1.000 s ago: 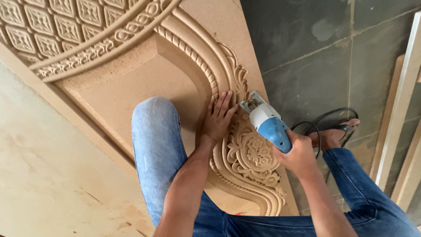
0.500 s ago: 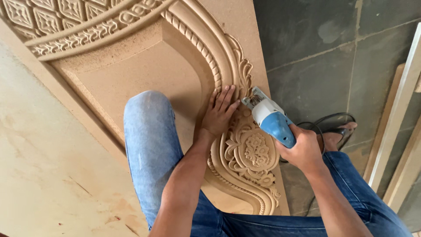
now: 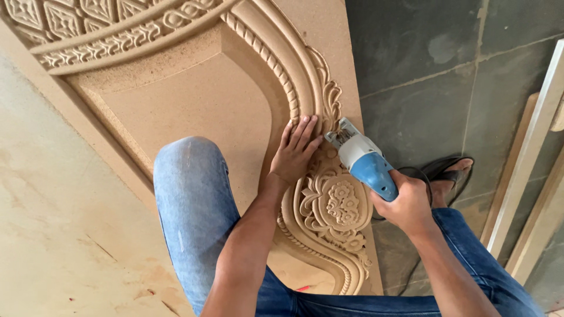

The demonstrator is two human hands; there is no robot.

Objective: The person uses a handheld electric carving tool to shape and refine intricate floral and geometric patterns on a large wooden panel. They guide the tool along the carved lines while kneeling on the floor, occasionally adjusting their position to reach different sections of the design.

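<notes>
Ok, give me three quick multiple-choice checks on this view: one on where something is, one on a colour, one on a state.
1. Where does the left hand rest?
A. on the carved panel
B. on the floor
C. on the knee

2. What colour is the power tool body?
A. red and black
B. blue and grey
C. yellow

3. How is the right hand?
A. open and empty
B. flat on the panel
C. closed on the tool

Answers: 1 A, fingers lie spread on the rope moulding. 2 B, blue grip, grey head. 3 C, fingers wrap the blue grip.

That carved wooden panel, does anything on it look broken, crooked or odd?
Nothing stands out. The carved panel looks intact where visible; the left hand lies flat on it, and the right hand holds the blue power tool at its edge.
</notes>
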